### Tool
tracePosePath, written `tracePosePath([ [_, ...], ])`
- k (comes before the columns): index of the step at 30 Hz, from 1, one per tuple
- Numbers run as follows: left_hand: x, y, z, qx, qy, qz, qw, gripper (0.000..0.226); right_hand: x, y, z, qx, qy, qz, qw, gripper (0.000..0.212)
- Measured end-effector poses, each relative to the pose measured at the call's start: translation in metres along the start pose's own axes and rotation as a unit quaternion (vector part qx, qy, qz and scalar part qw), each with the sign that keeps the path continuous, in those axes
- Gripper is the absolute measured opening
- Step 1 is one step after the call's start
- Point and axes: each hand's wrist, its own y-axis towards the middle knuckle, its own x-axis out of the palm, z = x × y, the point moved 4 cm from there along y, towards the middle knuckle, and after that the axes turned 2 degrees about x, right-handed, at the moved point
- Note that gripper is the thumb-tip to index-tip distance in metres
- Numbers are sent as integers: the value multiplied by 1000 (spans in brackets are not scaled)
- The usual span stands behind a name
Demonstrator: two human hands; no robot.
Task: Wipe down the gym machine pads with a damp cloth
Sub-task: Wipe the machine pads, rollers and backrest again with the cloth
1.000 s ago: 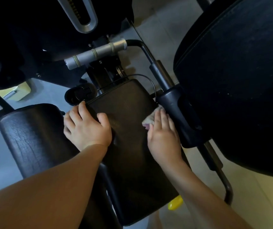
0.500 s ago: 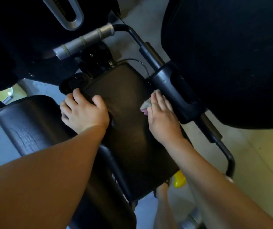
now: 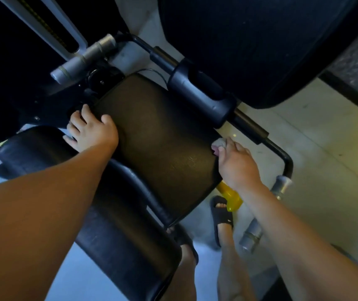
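A black seat pad [image 3: 158, 140] of the gym machine fills the middle of the view. My left hand [image 3: 91, 131] rests on its far left corner, thumb on top and fingers over the edge. At the pad's right edge, my right hand [image 3: 236, 164] holds a small pale cloth [image 3: 218, 144] bunched under its fingers. A long black roller pad [image 3: 113, 227] lies below my left forearm. A large black back pad [image 3: 249, 46] hangs at the upper right.
A black side handle bar with a thick grip [image 3: 199, 94] runs along the seat's right. A grey-capped bar [image 3: 84, 59] sticks out at the upper left. A yellow lever [image 3: 230, 196] shows under the seat, and my sandalled foot [image 3: 221, 211] stands on the pale floor.
My right hand has slid the cloth back along the seat's right edge toward me. The left hand has stayed on the far left corner.
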Motion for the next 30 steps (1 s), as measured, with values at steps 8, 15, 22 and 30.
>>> tracePosePath([
  [8, 23, -107, 54, 346, 55, -87, 932, 58, 24, -48, 12, 158, 368, 8, 916, 30],
  [15, 50, -154, 43, 462, 208, -91, 858, 61, 65, -130, -29, 198, 464, 41, 862, 36],
  [22, 53, -157, 44, 453, 226, -82, 859, 59, 46, -83, -14, 250, 485, 39, 837, 24],
  [30, 53, -157, 44, 457, 221, -77, 858, 59, 51, -99, -22, 240, 527, 48, 814, 58],
])
